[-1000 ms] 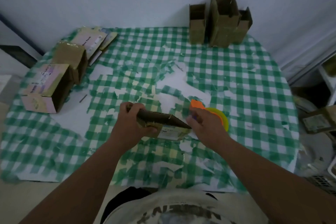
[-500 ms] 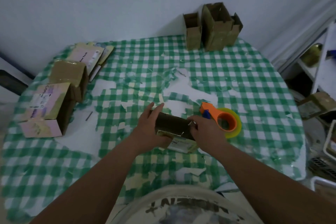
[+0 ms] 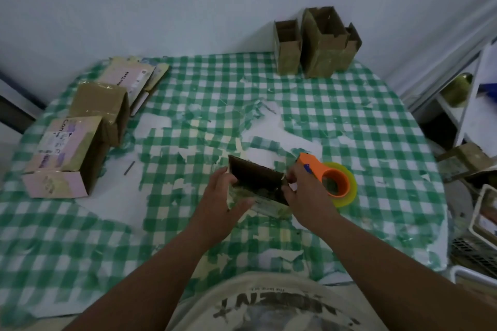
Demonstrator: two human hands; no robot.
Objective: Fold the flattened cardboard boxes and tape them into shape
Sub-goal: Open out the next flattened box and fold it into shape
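Cardboard small brown box point(image 3: 256, 183) | left hand point(image 3: 220, 203), right hand point(image 3: 305, 193) both grip ends, squaring it | orange tape dispenser point(image 3: 332, 179) just right, ready

Small box point(image 3: 256, 183): matt brown cardboard. Beside it, tape dispenser point(image 3: 326, 177): smooth orange plastic, glossy yellowish roll. Beneath it, checked tablecloth point(image 3: 349, 121): worn, print peeled in rough white patches.

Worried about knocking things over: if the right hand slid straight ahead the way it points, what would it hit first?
Probably the orange tape dispenser, lying just beyond the right hand on the table; depth is hard to judge.
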